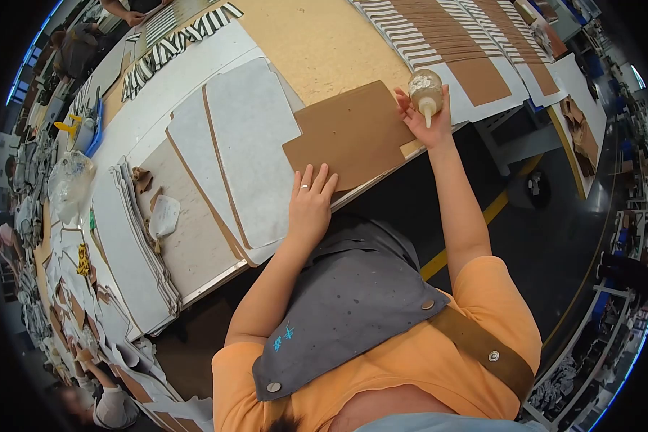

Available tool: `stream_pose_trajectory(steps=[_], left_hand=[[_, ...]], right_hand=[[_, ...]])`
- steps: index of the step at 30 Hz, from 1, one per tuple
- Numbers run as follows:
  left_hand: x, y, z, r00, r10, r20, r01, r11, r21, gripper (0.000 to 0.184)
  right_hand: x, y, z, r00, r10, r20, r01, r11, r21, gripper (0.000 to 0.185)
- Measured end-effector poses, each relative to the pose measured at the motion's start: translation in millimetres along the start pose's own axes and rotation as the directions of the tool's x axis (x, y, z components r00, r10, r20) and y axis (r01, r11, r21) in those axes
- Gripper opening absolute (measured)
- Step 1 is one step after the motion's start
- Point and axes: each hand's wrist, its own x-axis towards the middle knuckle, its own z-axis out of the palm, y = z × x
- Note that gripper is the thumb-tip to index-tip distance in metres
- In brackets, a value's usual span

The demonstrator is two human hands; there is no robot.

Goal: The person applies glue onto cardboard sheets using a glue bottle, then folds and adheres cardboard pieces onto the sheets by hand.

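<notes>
I see the right hand (433, 124) turned palm up beside the right end of the brown panel (353, 137), its fingers loosely curled about a squeeze bottle (425, 88) with the nozzle pointing back toward the wrist. The left hand (312, 204) lies palm down on the brown panel's near left part, fingers extended and slightly spread, grasping nothing. I have the panel lying at the table's near edge. Left of it I see overlapping white pieces (255, 137), and farther left, a stack of white sheets (133, 245). Beyond the panel to the right lie rows of striped strips (392, 30); well beyond it, far left, a co-worker's hand (134, 18) shows.
</notes>
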Motion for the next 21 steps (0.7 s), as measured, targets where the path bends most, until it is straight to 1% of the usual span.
stream_pose_trajectory(steps=[2,3,4,7,10,13,16,19,21], left_hand=[[-2.6,-1.6,0.5,1.0,-0.017,0.004,0.017,1.0,0.005,0.036],[-2.7,-3.4,-0.8,0.999,-0.03,0.01,0.03,0.999,0.023,0.035],[-4.0,-4.0,-2.8,0.999,-0.044,0.017,0.043,0.998,0.042,0.035],[-5.5,-1.1,-14.0,0.997,-0.059,0.044,0.059,0.998,-0.011,0.033],[-0.6,-15.5,-18.9,0.992,-0.107,0.071,0.118,0.979,-0.166,0.037],[21.1,-44.1,-18.7,0.978,-0.208,0.002,0.2,0.937,-0.287,0.035],[41.7,-72.0,-3.4,0.961,-0.27,-0.067,0.253,0.949,-0.19,0.036],[58.8,-80.3,-2.5,0.94,-0.341,0.019,0.34,0.929,-0.146,0.033],[68.4,-84.8,-1.4,0.903,-0.407,0.14,0.43,0.858,-0.281,0.029]], right_hand=[[0.2,-7.7,-18.1,0.984,0.027,0.176,-0.027,1.0,-0.003,0.074],[-1.3,-8.2,-14.5,0.963,0.043,0.265,-0.043,0.999,-0.007,0.072],[-3.1,-9.2,-10.7,0.978,0.027,0.205,-0.013,0.998,-0.066,0.067],[-9.3,-14.2,7.7,0.995,0.02,0.101,0.005,0.97,-0.242,0.067],[-15.5,0.4,36.1,0.981,-0.177,-0.078,0.141,0.931,-0.338,0.065],[-12.7,5.5,30.3,0.989,-0.139,-0.055,0.106,0.91,-0.4,0.064],[-17.3,6.6,32.7,0.998,-0.054,-0.023,0.036,0.872,-0.488,0.066],[-15.9,7.0,36.0,0.999,-0.02,-0.049,-0.009,0.85,-0.527,0.065],[-11.2,7.1,33.6,0.998,0.024,-0.052,-0.048,0.849,-0.527,0.065]])
